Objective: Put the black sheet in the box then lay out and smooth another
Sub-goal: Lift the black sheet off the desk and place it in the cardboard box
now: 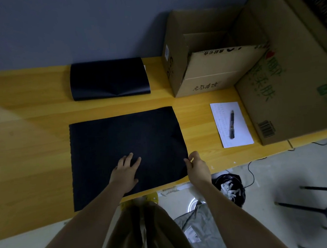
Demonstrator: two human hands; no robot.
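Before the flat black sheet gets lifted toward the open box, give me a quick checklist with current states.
1. Right hand has a grip on the near right corner of the flat black sheet: ok, fingers pinch its edge.
2. Left hand off the sheet: not ok, it lies flat on it.
3. Open brown cardboard box has its top open: ok, flaps up.
4. Room inside the box: cannot tell, floor hidden.
5. Path from sheet to box free: ok; the white paper with the dark pen lies to the right.
6. Folded black stack at the back of the yellow wooden table, ready for the next sheet: ok.
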